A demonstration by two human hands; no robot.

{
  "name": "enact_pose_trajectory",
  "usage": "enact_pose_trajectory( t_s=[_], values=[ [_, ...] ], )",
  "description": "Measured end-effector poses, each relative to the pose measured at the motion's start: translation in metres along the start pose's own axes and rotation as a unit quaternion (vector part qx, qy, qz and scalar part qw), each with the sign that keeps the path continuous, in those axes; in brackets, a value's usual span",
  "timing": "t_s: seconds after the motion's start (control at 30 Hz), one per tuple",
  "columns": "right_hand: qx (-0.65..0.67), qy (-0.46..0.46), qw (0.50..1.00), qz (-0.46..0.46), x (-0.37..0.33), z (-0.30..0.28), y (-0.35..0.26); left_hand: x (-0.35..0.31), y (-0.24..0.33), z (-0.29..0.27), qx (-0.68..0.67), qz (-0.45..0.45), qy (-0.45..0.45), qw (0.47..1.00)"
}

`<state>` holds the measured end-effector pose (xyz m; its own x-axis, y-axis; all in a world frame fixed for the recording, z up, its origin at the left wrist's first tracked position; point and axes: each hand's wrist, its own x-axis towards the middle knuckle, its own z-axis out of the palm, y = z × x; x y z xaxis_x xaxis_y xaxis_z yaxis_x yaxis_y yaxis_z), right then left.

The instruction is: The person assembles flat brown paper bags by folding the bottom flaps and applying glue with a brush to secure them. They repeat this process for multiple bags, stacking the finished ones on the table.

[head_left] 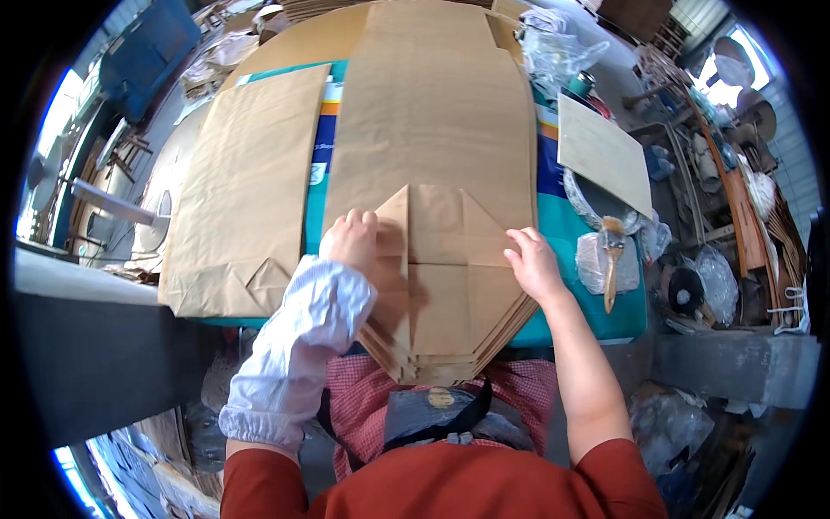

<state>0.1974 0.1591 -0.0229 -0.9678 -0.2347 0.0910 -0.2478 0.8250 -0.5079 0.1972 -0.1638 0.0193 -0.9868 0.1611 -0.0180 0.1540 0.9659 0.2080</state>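
Observation:
In front of me lies a stack of brown paper bags (432, 112), their near ends fanned in layers towards my waist. The top bag's end is folded out into a pointed, many-sided shape with a creased middle panel (437, 225). My left hand (350, 240), beyond a striped sleeve cover, is closed at the left slanted edge of this fold, fingers bent onto the paper. At the opposite edge, my right hand (534, 266) has its thumb and forefinger closed on the paper. The undersides of both hands are hidden.
Another pile of brown paper bags (242, 190) lies to the left on the teal table cover (571, 320). On the right are a brush (612, 259) resting on a wrapped block (592, 264), a round container (588, 199) and a pale board (605, 151) over it. Clear plastic (558, 52) lies behind.

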Motion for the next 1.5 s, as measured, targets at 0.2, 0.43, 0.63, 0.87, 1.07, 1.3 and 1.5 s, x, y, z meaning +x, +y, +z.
enact_pose_trajectory(
  t_s=[0.2,0.43,0.63,0.87,1.07,1.3,1.5],
  values=[
    [-0.012,-0.130,0.988,0.078,0.007,-0.028,-0.005,0.024,-0.001,0.005,-0.009,-0.039,-0.137,0.990],
    [0.016,-0.128,0.990,0.063,0.039,-0.012,-0.022,0.058,0.001,-0.012,0.009,-0.022,-0.276,0.961],
    [0.104,-0.145,0.984,-0.017,0.038,-0.009,-0.013,0.060,-0.041,0.017,-0.204,0.033,-0.221,0.953],
    [-0.176,-0.100,0.944,-0.259,0.019,-0.019,-0.018,0.019,-0.013,0.001,0.127,0.123,-0.208,0.962],
    [-0.114,-0.163,0.964,-0.178,-0.028,0.014,-0.073,-0.048,0.025,0.031,0.052,0.181,-0.078,0.979],
    [-0.144,-0.094,0.983,-0.069,-0.056,0.027,-0.056,-0.067,-0.010,0.040,0.029,0.072,-0.052,0.996],
    [0.174,-0.028,0.983,-0.050,-0.034,-0.007,-0.031,-0.041,-0.030,0.037,-0.296,0.107,-0.052,0.948]
  ],
)
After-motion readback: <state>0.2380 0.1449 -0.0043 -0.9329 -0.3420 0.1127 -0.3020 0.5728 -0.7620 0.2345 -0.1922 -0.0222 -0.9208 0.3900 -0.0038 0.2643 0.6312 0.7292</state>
